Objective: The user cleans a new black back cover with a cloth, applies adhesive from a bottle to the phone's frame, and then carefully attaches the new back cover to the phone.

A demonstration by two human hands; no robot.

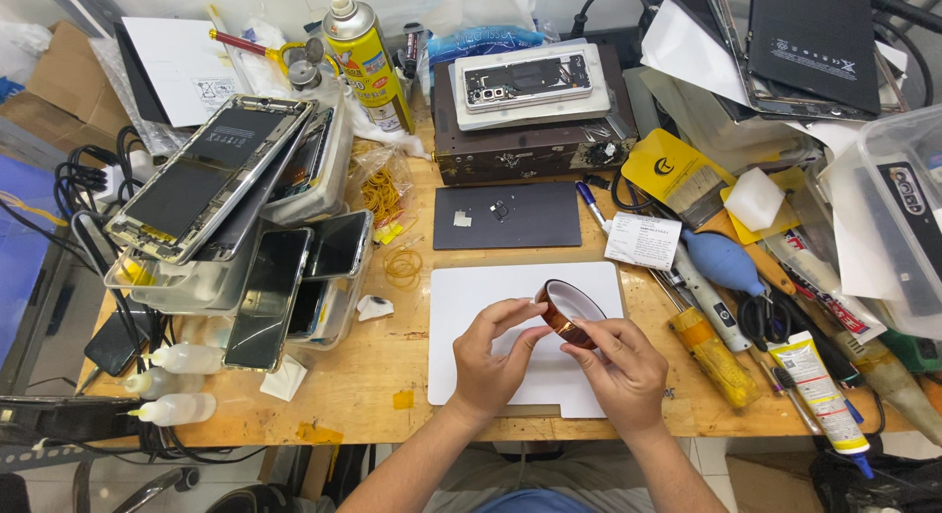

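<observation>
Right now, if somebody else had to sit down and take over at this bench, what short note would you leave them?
Left hand: fingertips on the near edge of the amber-brown roll of tape, steadying it.
Right hand: thumb and fingers pinch the roll's rim, as if picking at the tape end.
The roll is held above the white rectangular work mat, in front of the dark grey mat that carries a few tiny parts.
Done: roll picked up. No strip looks pulled free or cut yet, and none is stuck on the white mat.
</observation>
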